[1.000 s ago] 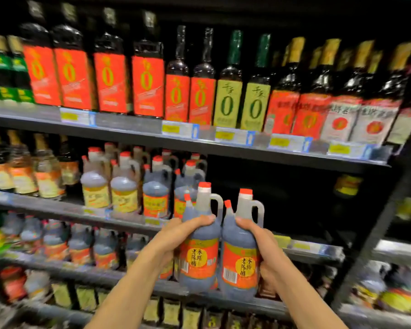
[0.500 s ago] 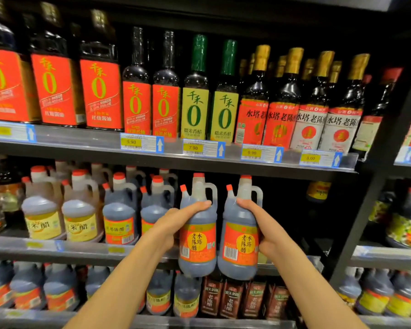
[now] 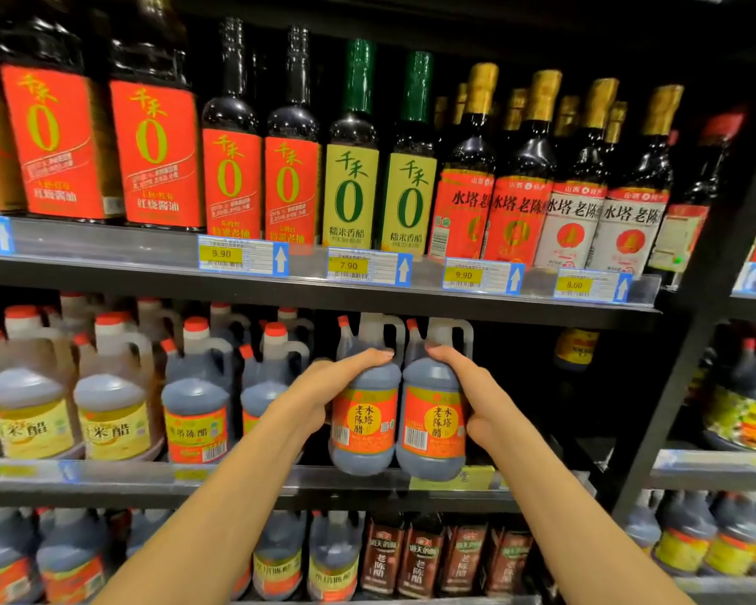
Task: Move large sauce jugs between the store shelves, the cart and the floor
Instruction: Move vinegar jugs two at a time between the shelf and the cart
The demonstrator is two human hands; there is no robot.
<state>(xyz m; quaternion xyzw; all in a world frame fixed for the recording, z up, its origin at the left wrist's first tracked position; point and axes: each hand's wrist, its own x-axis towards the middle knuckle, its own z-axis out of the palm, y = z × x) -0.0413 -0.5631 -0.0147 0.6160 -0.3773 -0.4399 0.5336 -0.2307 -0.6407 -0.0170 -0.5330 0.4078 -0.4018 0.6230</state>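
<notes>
Left hand (image 3: pixel 324 395) gripping left jug (image 3: pixel 364 412), right hand (image 3: pixel 476 399) gripping right jug (image 3: pixel 433 421), bases just past middle shelf lip (image 3: pixel 236 473), open gap at right.

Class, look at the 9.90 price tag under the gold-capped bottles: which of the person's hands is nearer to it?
Right. The right hand grips a jug almost directly below the 9.90 price tag; the left hand grips its own jug further to the left.

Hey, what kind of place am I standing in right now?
Most likely a grocery store's condiment aisle: black shelves packed with identical bottles, yellow price tags along the edges, and rows of barcoded vinegar jugs.
</notes>
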